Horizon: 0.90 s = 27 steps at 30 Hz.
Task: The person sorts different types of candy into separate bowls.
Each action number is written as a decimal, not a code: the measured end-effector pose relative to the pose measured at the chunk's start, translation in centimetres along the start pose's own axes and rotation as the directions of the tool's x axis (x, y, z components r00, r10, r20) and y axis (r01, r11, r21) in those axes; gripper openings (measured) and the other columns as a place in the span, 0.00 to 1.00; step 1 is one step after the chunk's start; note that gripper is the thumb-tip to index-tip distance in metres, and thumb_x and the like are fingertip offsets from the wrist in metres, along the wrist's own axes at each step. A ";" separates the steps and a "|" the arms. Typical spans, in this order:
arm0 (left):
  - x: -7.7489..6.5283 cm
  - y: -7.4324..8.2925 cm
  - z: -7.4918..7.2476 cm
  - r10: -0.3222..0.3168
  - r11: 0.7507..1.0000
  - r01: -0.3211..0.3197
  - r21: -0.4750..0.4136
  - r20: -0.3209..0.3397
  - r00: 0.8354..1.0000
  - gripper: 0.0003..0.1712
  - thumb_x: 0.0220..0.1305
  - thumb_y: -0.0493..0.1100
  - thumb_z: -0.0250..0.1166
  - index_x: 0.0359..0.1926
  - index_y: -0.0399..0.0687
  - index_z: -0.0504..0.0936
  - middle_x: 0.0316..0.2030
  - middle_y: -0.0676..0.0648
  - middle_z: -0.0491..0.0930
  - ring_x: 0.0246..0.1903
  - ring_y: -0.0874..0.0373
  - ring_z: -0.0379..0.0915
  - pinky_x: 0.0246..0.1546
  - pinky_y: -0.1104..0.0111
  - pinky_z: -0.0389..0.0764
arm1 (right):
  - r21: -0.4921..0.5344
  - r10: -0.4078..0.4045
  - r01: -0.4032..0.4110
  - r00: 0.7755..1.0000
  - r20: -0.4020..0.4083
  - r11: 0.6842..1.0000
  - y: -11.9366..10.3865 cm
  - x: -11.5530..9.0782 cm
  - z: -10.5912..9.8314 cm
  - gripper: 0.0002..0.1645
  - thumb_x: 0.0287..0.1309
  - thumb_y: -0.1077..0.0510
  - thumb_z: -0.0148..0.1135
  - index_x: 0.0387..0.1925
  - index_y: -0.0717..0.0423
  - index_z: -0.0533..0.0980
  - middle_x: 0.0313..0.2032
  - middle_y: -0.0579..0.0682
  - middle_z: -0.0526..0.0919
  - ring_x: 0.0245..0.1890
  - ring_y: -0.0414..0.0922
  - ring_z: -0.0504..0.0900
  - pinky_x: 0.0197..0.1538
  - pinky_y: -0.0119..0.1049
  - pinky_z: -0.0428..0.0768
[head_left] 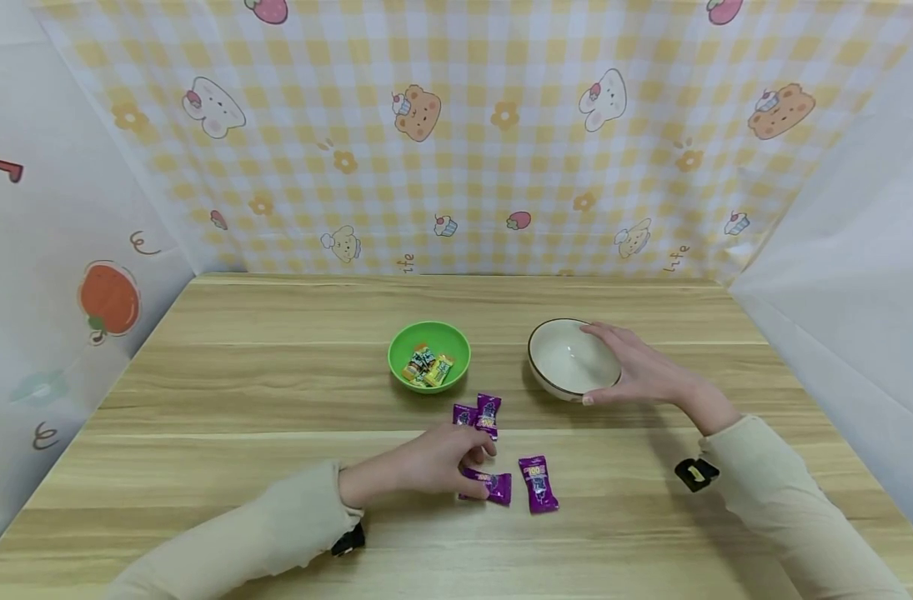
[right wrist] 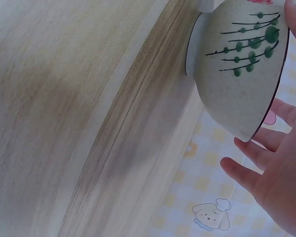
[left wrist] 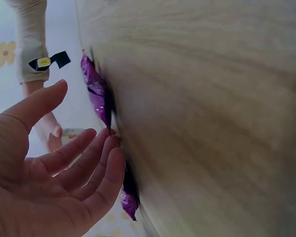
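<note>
My right hand [head_left: 636, 367] holds a white, dark-rimmed bowl [head_left: 569, 358] by its right side, thumb at the near rim and fingers at the far rim. Green painted sprigs mark the bowl's outside [right wrist: 237, 79] in the right wrist view. Over a purple-wrapped candy [head_left: 499, 487] hovers my left hand [head_left: 433, 460], its thumb beside the wrapper. In the left wrist view, the fingers of the left hand [left wrist: 54, 173] bend loosely and pinch nothing; two purple candies [left wrist: 94, 89] lie past them. Another purple candy [head_left: 538, 483] is to the right, and two more [head_left: 489, 412] overlap behind the left hand.
A green bowl [head_left: 456, 333] with several yellow and orange wrapped candies [head_left: 429, 365] stands behind the left hand. The wooden table [head_left: 238, 375] meets a yellow checked cloth [head_left: 471, 183] at its back edge. White cloth hangs at both sides.
</note>
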<state>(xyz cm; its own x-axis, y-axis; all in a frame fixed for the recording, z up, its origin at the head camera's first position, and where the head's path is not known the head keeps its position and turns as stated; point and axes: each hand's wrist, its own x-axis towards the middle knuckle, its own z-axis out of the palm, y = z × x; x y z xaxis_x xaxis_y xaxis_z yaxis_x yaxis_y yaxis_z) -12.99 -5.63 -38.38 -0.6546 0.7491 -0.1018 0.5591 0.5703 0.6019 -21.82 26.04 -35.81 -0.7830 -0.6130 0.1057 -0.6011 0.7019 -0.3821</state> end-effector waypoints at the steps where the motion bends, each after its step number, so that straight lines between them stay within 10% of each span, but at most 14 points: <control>1: 0.0 0.1 0.1 0.005 0.999 -0.005 0.037 0.000 1.000 0.24 0.46 0.50 0.69 0.44 0.45 0.75 0.34 0.56 0.75 0.35 0.66 0.69 0.40 0.74 0.69 | 0.001 0.001 -0.001 1.000 -0.001 1.000 0.0 0.0 0.0 0.60 0.32 0.36 0.69 0.62 0.61 0.54 0.59 0.64 0.57 0.57 0.59 0.56 0.50 0.56 0.63; 10: 0.2 0.7 0.5 0.043 0.977 -0.044 0.209 0.012 0.999 0.18 0.45 0.50 0.69 0.35 0.47 0.76 0.25 0.58 0.67 0.26 0.66 0.62 0.29 0.76 0.66 | 0.034 -0.001 0.002 1.000 -0.011 0.999 0.1 0.0 -0.1 0.58 0.33 0.38 0.70 0.62 0.61 0.55 0.59 0.64 0.58 0.57 0.58 0.57 0.51 0.55 0.62; 27: 0.2 0.2 0.8 0.052 0.977 -0.054 0.208 0.017 0.999 0.15 0.46 0.48 0.68 0.33 0.50 0.74 0.25 0.60 0.67 0.27 0.67 0.63 0.30 0.74 0.66 | 0.072 0.006 -0.005 1.000 -0.021 0.997 0.2 0.0 -0.2 0.57 0.34 0.41 0.71 0.61 0.63 0.56 0.57 0.64 0.60 0.56 0.58 0.58 0.53 0.54 0.61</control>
<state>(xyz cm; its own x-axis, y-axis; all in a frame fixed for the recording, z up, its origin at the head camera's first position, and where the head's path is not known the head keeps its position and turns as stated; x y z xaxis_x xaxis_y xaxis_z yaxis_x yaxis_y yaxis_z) -12.56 -5.11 -38.86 -0.6158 0.7834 -0.0841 0.6872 0.5863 0.4289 -21.97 26.24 -35.70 -0.7900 -0.6007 0.1230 -0.5844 0.6768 -0.4477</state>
